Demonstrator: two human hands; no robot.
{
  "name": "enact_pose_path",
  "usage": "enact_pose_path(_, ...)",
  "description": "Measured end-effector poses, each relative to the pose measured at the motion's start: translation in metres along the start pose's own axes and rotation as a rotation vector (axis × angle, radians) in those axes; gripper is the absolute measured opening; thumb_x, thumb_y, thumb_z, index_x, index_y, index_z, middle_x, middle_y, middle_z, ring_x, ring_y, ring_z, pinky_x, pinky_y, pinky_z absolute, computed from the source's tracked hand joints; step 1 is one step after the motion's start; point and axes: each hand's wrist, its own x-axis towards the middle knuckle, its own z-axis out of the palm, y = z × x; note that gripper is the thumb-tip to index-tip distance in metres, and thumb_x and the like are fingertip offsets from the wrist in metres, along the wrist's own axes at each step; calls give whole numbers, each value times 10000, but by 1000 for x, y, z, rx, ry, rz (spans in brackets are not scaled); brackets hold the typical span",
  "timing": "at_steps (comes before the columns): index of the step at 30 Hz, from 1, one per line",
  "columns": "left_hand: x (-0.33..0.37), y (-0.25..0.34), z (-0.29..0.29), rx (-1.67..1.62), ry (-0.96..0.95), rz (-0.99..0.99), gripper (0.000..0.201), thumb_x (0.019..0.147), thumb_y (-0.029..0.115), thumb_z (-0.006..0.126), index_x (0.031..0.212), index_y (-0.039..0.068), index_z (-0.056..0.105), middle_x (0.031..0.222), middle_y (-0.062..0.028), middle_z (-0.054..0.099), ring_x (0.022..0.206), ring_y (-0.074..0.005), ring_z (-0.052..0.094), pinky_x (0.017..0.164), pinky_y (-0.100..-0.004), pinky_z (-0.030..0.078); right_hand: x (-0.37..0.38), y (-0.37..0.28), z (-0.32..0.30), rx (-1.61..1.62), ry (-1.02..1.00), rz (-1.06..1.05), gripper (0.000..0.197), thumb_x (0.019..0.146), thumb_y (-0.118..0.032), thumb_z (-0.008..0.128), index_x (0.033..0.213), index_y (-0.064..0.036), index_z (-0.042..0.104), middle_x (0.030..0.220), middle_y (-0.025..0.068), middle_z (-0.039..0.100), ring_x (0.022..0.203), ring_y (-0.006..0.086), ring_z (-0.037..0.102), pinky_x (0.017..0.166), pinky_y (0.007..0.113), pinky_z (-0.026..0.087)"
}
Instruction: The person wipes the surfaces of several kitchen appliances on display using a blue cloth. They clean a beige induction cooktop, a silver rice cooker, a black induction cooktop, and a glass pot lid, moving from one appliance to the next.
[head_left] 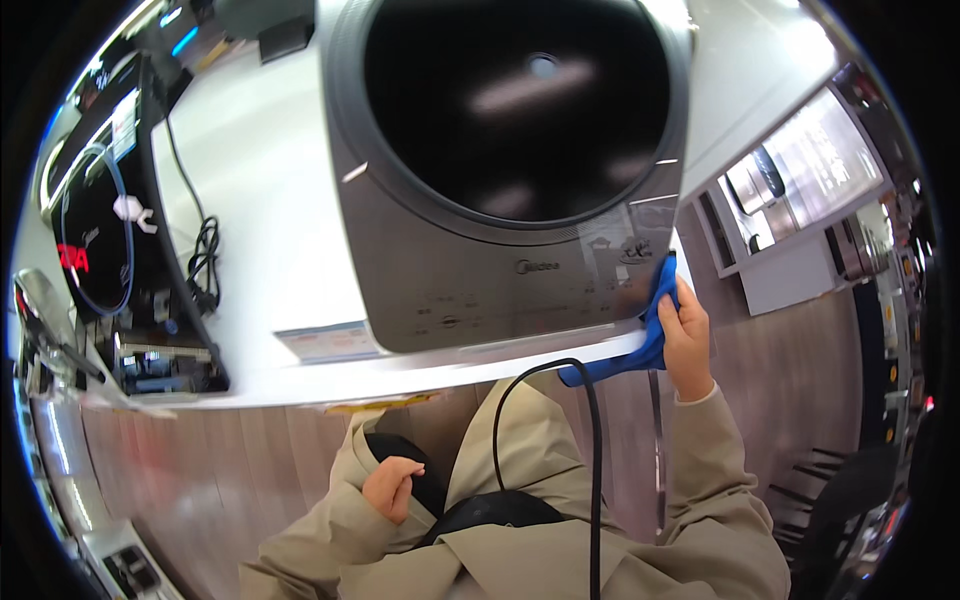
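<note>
A grey induction cooker (460, 290) with a round, black, glossy cooking surface (520, 120) stands on the white counter in front of me. At its right front corner, my right hand (686, 340) grips a blue cloth (655, 335) between thumb and fingers. Part of the cloth lies against the cooker's side edge, and the rest trails left along the counter's front edge. My left hand (395, 488) hangs low by my lap, apart from the counter, its fingers curled in with nothing visible in them.
A second black cooktop (110, 230) stands at the left, its coiled black cord (204, 262) beside it on the counter (260, 200). A printed card (328, 342) sits at the front edge. A black cable (595, 450) loops before my body. Further right is a white display unit (800, 280).
</note>
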Motion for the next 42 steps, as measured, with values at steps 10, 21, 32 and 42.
enact_pose_path(10, -35, 79, 7, -13, 65, -232, 170, 767, -67, 580, 890, 21, 658, 836, -147, 638, 772, -323, 636, 673, -377, 521, -5, -127, -51, -425, -524, 425, 152, 950, -103, 623, 992, 35, 673, 810, 24, 654, 771, 104, 588, 739, 271, 501)
enact_pose_path(21, -120, 162, 11, -264, -69, -975, 227, 850, 67, 577, 1032, 46, 712, 993, -132, 725, 933, -281, 686, 852, -375, 541, -88, -187, -24, -439, -675, 446, 207, 979, -82, 573, 1175, -25, 541, 1013, 164, 620, 950, 263, 618, 870, 361, 471)
enact_pose_path(32, -12, 350, -215, -73, 418, -323, 553, 832, 117, 742, 1365, 106, 594, 1329, -114, 626, 1241, -253, 576, 1073, -385, 417, -88, -389, 96, 953, -865, 907, 226, 1025, -127, 564, 1240, -75, 607, 1199, 15, 630, 1132, 149, 567, 1022, 337, 424)
enact_pose_path(42, -52, 321, -353, -121, 102, -303, 164, 890, 123, 704, 1012, 14, 715, 847, -130, 710, 791, -256, 683, 730, -376, 512, -148, -498, 239, 284, -899, 333, 243, 927, -21, 639, 1156, -62, 567, 1008, -26, 593, 931, 51, 548, 814, 223, 461)
